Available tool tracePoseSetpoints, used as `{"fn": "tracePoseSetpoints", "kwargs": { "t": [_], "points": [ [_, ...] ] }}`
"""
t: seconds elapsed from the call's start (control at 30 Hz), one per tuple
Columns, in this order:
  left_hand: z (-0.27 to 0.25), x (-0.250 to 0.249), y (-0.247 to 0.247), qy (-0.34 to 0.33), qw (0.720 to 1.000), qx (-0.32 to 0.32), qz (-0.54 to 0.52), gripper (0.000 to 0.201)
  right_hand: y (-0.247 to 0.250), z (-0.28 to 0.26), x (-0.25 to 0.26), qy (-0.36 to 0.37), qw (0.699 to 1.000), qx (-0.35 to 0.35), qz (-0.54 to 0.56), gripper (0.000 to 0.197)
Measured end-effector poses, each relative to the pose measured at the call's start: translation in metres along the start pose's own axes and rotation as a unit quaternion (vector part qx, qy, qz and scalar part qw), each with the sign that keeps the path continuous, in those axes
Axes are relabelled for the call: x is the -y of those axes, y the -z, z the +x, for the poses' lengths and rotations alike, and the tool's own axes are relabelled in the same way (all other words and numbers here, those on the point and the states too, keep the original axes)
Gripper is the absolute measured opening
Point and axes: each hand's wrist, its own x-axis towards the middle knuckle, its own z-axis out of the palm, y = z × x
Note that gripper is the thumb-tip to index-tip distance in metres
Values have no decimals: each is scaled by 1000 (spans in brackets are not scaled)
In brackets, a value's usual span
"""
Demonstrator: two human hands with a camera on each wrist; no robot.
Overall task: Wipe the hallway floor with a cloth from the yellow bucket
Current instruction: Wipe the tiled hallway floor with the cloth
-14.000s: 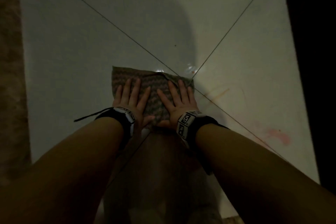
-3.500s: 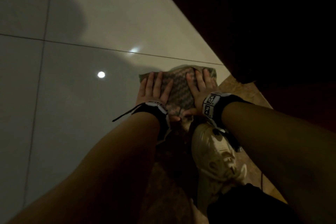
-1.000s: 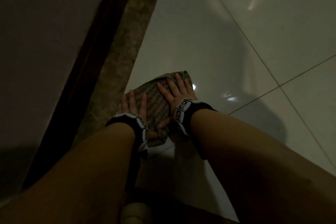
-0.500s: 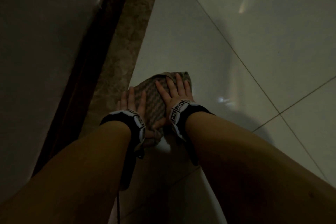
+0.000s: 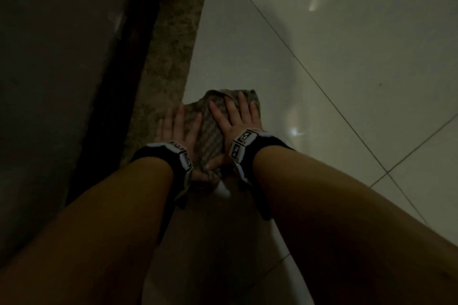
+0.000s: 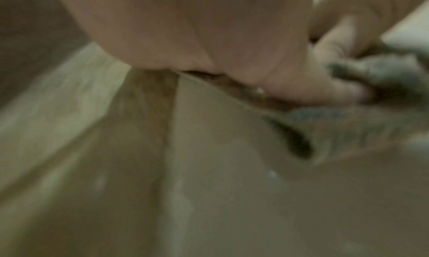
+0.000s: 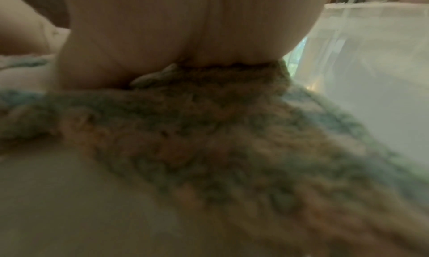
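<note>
Since approx half a sec ago both hands and cloth (image 5: 207,129) sit a touch further right of the speckled brown border strip (image 5: 171,39), w/ more pale floor (image 5: 322,96) showing at the far end; pose otherwise same. Left hand (image 5: 177,129) lies flat on cloth's left part, fingers straight and spread, palm pressing down. Right hand (image 5: 238,120) lies flat on its right part, fingers straight, tips near the far edge, which is folded up a bit. Thumbs meet at the near edge of the cloth. Neither hand grasps; both press w/ relaxed, extended fingers. Cloth is on the floor tile, its left edge overlapping the border strip. Dark skirting (image 5: 116,86) runs left of the strip, wall (image 5: 54,57) beyond. Wrist views blurred: left wrist shows palm (image 6: 209,31) down on fabric, right wrist shows knitted fabric (image 7: 220,132) under palm.
</note>
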Motion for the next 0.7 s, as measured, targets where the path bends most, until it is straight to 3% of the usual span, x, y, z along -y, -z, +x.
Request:
{"fn": "tracePoseSetpoints", "kwargs": {
  "t": [0.4, 0.7],
  "points": [
    [2, 1, 6, -14, 999, -17, 31, 141, -4, -5, -1, -27, 999, -17, 28, 127],
    [-31, -39, -16, -5, 998, 22, 54, 140, -37, -67, -15, -55, 995, 9, 77, 120]
  ]
}}
